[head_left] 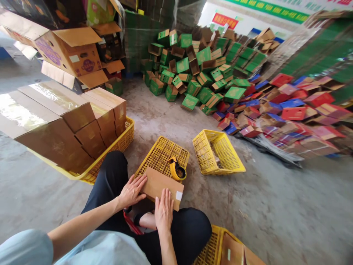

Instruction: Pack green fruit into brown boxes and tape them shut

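A brown cardboard box (162,181) lies on an upturned yellow plastic crate (154,156) in front of my knees. My left hand (134,190) rests on the box's left end with its fingers stretched out. Flat against the near side of the box is my right hand (164,209), fingers extended and pointing away from me. A whitish patch, perhaps tape or a label, shows at the box's right end. Just behind the box, a yellow tape dispenser (176,169) sits on the crate.
At left, a yellow crate (128,134) holds several large brown cartons (52,136). A second yellow crate (202,154) stands tilted at right; another (209,246) is by my right knee. Green boxes (190,101) and red and blue boxes (293,113) lie heaped beyond.
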Tool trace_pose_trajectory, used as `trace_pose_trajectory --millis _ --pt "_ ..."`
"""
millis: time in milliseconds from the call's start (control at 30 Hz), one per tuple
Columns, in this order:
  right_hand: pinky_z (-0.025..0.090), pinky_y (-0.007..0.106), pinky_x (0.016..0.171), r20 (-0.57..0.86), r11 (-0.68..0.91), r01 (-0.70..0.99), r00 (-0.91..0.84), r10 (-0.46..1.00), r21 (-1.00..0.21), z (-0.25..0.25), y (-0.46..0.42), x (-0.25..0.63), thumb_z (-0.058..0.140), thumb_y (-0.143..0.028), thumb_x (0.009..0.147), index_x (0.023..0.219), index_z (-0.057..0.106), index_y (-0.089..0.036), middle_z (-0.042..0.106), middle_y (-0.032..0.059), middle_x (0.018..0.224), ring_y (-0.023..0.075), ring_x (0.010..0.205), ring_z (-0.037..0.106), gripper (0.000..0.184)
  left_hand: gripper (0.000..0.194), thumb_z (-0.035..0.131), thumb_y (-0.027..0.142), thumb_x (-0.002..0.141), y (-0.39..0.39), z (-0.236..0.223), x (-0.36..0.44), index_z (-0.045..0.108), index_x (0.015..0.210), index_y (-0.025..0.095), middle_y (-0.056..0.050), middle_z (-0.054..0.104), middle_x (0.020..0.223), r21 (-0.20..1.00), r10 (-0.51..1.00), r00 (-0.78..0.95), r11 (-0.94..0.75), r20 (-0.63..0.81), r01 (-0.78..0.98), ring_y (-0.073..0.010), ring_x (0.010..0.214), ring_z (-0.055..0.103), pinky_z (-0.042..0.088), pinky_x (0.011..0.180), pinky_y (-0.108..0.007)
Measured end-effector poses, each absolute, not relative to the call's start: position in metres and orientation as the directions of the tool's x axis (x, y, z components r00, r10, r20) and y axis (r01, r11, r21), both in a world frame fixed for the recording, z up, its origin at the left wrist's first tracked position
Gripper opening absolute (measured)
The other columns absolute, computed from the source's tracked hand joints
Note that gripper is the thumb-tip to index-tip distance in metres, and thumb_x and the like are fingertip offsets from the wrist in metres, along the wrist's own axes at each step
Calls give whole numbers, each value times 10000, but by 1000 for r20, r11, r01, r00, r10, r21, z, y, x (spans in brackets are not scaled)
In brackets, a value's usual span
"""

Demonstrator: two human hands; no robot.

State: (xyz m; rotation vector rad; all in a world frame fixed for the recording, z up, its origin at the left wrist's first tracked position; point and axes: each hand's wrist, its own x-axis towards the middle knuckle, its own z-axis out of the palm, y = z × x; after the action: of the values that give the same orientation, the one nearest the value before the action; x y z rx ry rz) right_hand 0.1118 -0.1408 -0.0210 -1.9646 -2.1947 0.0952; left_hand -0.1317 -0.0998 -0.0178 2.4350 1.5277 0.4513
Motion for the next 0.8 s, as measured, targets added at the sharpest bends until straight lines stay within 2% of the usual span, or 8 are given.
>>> trace_pose_trajectory --millis 167,267,400,500,600,700,800 --pt "345 576 1206 61 -105 981 117 991 -165 -14 -136 138 96 -606 1069 1607 326 -9 329 244 1654 368 1551 320 836 812 435 635 1033 -102 -21 -119 254 1664 156 -144 296 1702 317 915 359 -401 186 860 -314 1577 274 191 1286 -521" --pt "349 576 1205 59 -116 978 127 990 -171 -13 -128 129 137 -611 1068 1577 371 32 340 285 1636 400 1545 319 852 849 503 629 1000 -102 -19 -100 281 1652 133 -176 209 1723 339 926 347 -377 147 862 -354 1599 190 215 1275 -537" --pt "335 534 1231 53 46 974 -35 998 -220 -14 -116 99 200 -545 1090 1572 441 -64 385 205 1642 358 1545 334 721 871 623 584 931 -96 -14 -72 333 1638 166 -175 149 1736 404 888 454 -442 73 801 -409 1599 141 194 1272 -575" --pt "335 514 1236 49 131 962 -123 991 -240 -12 -108 92 175 -478 1105 1583 435 -113 400 162 1644 311 1545 348 655 928 650 569 909 -87 -10 -65 278 1661 172 -163 169 1734 444 837 546 -503 37 741 -377 1597 180 175 1283 -558" --pt "303 520 1247 42 176 964 -171 984 -200 -7 -102 109 180 -482 1105 1604 396 -134 389 149 1653 292 1551 338 646 981 687 641 870 -74 -7 -75 272 1665 241 -117 189 1738 460 810 586 -521 2 719 -365 1595 196 155 1282 -577" --pt "270 575 1242 11 94 988 -94 996 -123 -2 -97 139 186 -522 1097 1632 341 -194 334 126 1685 306 1570 289 647 998 699 738 828 -65 -6 -88 318 1647 314 -87 182 1744 460 831 556 -489 -12 741 -389 1593 187 155 1272 -602" --pt "337 601 1189 -36 -81 991 77 996 -102 -4 -93 167 179 -605 1072 1655 275 -227 246 118 1722 354 1573 264 702 977 616 823 843 -62 -6 -92 349 1636 318 -84 196 1741 457 872 490 -439 8 773 -395 1593 183 164 1270 -599"
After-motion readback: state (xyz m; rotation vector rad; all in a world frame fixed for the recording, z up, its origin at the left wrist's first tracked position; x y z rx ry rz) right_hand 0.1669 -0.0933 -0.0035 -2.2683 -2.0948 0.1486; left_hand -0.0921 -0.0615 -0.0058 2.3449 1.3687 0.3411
